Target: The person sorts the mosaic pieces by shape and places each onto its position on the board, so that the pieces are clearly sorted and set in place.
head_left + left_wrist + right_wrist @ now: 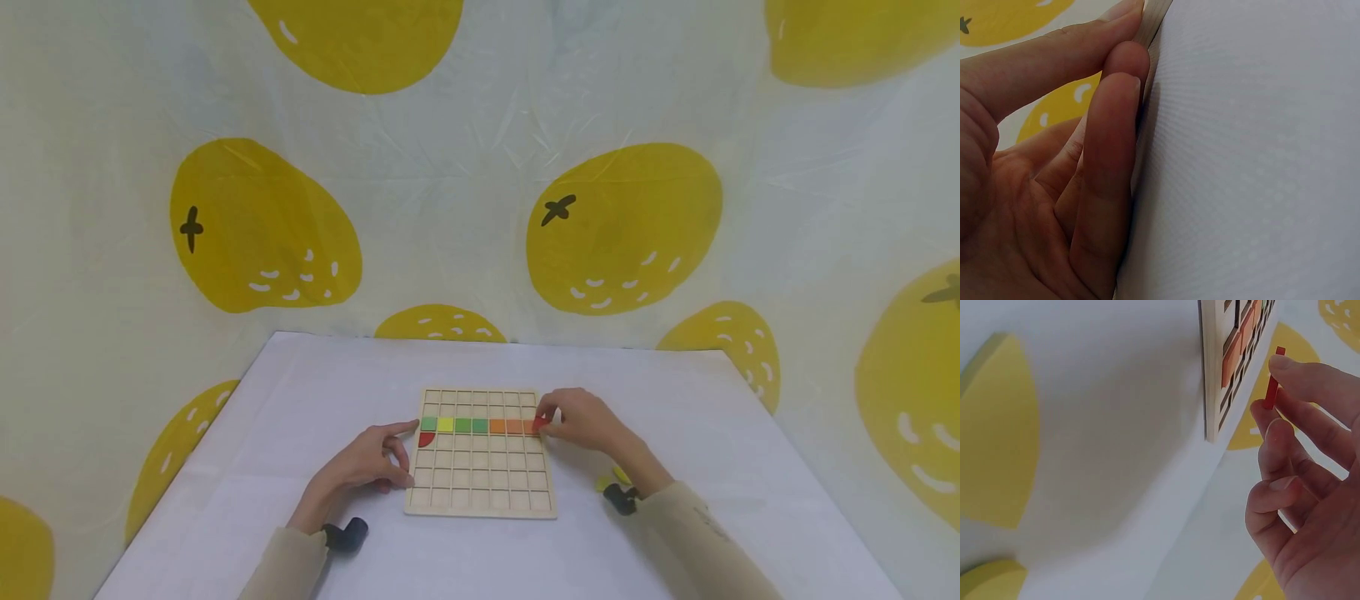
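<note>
A pale wooden grid board (480, 514) lies on the table, one row across it filled with green, yellow and orange square tiles (498, 427). Below that row's left end sits a red rounded piece (427, 439). My left hand (372, 457) rests against the board's left edge, index finger stretched to the upper part and thumb lower down; the left wrist view shows the thumb at the wooden rim. Over the right edge, my right hand (583, 418) pinches a small red piece (1271, 384) between thumb and fingertips, held apart from the board in the right wrist view.
Yellow pieces (604, 482) lie on the white table (480, 558) beside my right wrist, large in the right wrist view. Dark wrist cameras (347, 535) are strapped to both wrists. Behind the table hangs a pale sheet with yellow fruit shapes (622, 233).
</note>
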Action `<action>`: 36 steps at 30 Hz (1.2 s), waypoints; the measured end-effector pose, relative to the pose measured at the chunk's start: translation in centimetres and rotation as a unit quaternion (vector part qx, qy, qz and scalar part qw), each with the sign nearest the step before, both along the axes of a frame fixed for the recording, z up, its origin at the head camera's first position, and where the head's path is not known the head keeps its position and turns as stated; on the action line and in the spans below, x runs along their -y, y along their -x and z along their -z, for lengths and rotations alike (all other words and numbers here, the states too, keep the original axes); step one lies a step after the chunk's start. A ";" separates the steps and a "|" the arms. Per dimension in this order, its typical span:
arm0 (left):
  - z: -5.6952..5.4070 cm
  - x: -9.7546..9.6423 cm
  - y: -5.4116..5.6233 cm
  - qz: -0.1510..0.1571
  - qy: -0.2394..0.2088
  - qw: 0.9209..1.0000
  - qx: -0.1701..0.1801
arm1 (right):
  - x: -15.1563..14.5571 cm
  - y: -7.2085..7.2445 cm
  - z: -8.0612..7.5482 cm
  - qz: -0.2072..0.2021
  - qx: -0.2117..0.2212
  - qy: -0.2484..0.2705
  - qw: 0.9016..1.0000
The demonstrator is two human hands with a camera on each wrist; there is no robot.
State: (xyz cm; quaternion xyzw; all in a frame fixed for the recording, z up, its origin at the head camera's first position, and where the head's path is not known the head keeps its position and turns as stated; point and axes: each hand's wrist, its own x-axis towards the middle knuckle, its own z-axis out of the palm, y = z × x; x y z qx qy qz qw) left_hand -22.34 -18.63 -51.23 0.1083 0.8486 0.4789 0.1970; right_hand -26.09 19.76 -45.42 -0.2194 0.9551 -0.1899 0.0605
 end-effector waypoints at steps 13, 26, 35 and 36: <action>0.0 0.0 0.0 -0.011 0.009 1.000 0.008 | 1.6 0.2 0.2 -0.015 -0.003 -0.005 1.000; 0.0 0.1 0.0 -0.007 0.010 1.000 0.006 | 3.4 0.1 -0.2 -0.028 0.007 0.002 1.000; -0.2 0.1 -0.1 0.000 0.003 1.000 0.007 | 4.8 0.1 -0.5 -0.047 0.001 0.000 0.999; -0.3 0.1 -0.1 0.001 0.003 1.000 0.007 | 4.9 0.1 -0.5 -0.049 0.002 0.000 0.999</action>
